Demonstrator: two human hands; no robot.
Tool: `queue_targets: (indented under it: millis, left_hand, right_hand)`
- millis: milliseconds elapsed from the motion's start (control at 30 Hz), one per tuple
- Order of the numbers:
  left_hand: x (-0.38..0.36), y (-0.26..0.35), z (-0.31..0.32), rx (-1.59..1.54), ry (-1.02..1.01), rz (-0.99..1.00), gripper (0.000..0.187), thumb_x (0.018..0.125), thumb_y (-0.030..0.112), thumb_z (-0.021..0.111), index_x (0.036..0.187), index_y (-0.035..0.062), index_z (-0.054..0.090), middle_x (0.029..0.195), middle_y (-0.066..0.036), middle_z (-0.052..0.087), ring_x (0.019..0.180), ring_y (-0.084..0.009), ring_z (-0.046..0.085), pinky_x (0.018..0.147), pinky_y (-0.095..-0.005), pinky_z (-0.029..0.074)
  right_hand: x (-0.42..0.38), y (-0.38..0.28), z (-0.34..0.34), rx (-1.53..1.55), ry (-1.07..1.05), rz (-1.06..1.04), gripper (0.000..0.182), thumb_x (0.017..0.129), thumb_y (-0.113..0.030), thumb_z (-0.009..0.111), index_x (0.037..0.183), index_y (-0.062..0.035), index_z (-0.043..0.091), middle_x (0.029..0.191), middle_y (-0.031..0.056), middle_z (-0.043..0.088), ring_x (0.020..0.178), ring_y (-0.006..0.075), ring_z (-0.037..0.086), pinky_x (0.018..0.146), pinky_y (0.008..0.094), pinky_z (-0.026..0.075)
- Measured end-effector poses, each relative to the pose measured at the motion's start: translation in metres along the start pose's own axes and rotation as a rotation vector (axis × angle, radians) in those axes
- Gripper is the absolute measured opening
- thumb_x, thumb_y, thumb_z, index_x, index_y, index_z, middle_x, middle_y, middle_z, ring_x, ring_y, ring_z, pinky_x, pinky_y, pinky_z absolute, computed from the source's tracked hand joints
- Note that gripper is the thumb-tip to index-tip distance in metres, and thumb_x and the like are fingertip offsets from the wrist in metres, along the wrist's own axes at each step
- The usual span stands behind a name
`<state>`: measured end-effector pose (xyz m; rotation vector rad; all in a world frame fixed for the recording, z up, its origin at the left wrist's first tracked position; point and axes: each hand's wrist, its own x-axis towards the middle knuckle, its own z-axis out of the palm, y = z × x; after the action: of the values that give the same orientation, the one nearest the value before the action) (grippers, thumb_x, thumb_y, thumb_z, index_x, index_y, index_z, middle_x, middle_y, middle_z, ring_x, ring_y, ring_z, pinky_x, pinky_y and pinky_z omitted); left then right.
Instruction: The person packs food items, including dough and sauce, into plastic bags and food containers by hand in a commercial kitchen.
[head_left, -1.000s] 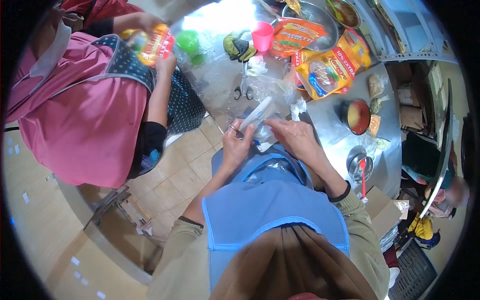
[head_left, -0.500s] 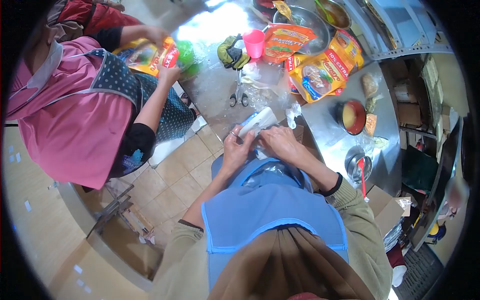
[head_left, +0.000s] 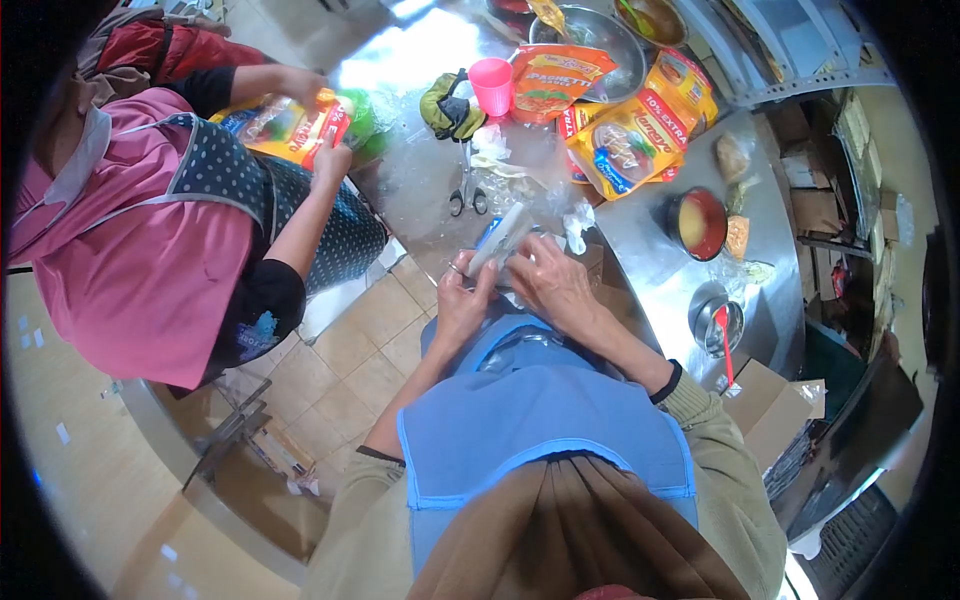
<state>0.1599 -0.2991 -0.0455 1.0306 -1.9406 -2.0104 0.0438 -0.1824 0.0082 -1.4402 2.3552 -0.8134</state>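
Close above my apron, at the table's near edge, my left hand is wrapped round a narrow white pack with some blue on its left side. Its exact kind I cannot make out. My right hand has its fingers curled against the pack's right side; clear plastic shows below, between the hands. Whether those fingers grip the pack or plastic film is hidden. Just beyond lie scissors and crumpled white plastic.
A co-worker at left holds a yellow-orange food pouch. On the metal table are a pink cup, a spaghetti sauce pouch, several yellow pouches, a metal bowl, a dark red-rimmed bowl and a small pot with a red-handled utensil.
The white pack now stands at a steeper tilt, and my right hand has shifted slightly up and left along it. The co-worker's pouch has shifted a little. The whole view moved slightly.
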Motion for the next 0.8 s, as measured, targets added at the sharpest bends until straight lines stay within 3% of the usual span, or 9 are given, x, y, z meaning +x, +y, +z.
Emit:
queue_targets:
  millis: [100, 267, 367, 533, 633, 667, 800]
  left_hand:
    - [0.001, 0.001, -0.001, -0.012, -0.001, 0.009, 0.016, 0.09, 0.016, 0.059, 0.097, 0.0023, 0.057, 0.085, -0.003, 0.06, 0.071, -0.0073, 0.056, 0.053, -0.0231, 0.053]
    - [0.003, 0.006, -0.003, -0.074, 0.024, -0.015, 0.019, 0.09, 0.019, 0.059, 0.098, 0.0017, 0.057, 0.083, -0.004, 0.06, 0.068, -0.0083, 0.057, 0.052, -0.0236, 0.051]
    - [0.005, 0.007, -0.003, -0.088, 0.054, -0.005, 0.024, 0.089, 0.023, 0.059, 0.099, 0.001, 0.057, 0.078, -0.006, 0.061, 0.061, -0.0088, 0.056, 0.051, -0.0234, 0.048]
    - [0.007, 0.014, -0.008, -0.097, 0.06, -0.036, 0.026, 0.089, 0.023, 0.06, 0.102, 0.0017, 0.055, 0.081, -0.004, 0.059, 0.064, -0.0072, 0.054, 0.051, -0.022, 0.047]
    - [0.011, 0.018, -0.01, -0.146, 0.147, 0.051, 0.026, 0.088, 0.021, 0.062, 0.104, 0.003, 0.052, 0.084, -0.003, 0.058, 0.07, -0.0067, 0.054, 0.052, -0.0215, 0.047]
    - [0.014, 0.016, -0.013, -0.167, 0.141, 0.031, 0.024, 0.088, 0.016, 0.062, 0.104, 0.0049, 0.048, 0.092, -0.003, 0.056, 0.072, -0.0058, 0.054, 0.055, -0.0194, 0.048]
    - [0.017, 0.016, -0.013, -0.199, 0.241, 0.262, 0.023, 0.087, 0.012, 0.062, 0.104, 0.0046, 0.047, 0.108, -0.008, 0.05, 0.082, -0.0095, 0.056, 0.056, -0.0209, 0.05]
  right_hand:
    - [0.001, 0.004, -0.005, 0.237, 0.086, 0.009, 0.015, 0.077, -0.007, 0.064, 0.091, -0.0036, 0.06, 0.092, 0.0118, 0.054, 0.083, 0.0291, 0.058, 0.068, 0.0345, 0.05]
    - [0.006, 0.022, -0.012, 0.686, 0.084, 0.317, 0.013, 0.087, -0.011, 0.059, 0.094, -0.0008, 0.062, 0.092, 0.0088, 0.058, 0.082, 0.0148, 0.061, 0.06, 0.0281, 0.05]
    - [0.008, 0.027, -0.016, 0.783, 0.034, 0.387, 0.014, 0.087, -0.011, 0.059, 0.094, 0.0009, 0.061, 0.094, 0.0098, 0.058, 0.079, 0.0161, 0.063, 0.062, 0.0275, 0.052]
    - [0.011, 0.022, -0.018, 0.762, 0.008, 0.36, 0.016, 0.086, -0.012, 0.059, 0.096, 0.0007, 0.058, 0.096, 0.0099, 0.058, 0.081, 0.0165, 0.063, 0.063, 0.0285, 0.052]
    - [0.016, 0.021, -0.011, 0.768, 0.017, 0.298, 0.019, 0.085, -0.012, 0.061, 0.098, -0.0004, 0.056, 0.098, 0.0097, 0.057, 0.084, 0.0171, 0.062, 0.065, 0.0294, 0.052]
    - [0.021, 0.016, -0.015, 0.721, 0.003, 0.27, 0.02, 0.084, -0.012, 0.061, 0.099, -0.0008, 0.055, 0.098, 0.0098, 0.056, 0.085, 0.0178, 0.061, 0.066, 0.0301, 0.052]
    - [0.036, 0.01, -0.009, 0.567, 0.008, 0.124, 0.025, 0.083, -0.009, 0.064, 0.105, -0.0042, 0.054, 0.097, 0.0069, 0.055, 0.087, 0.0157, 0.059, 0.07, 0.0287, 0.052]
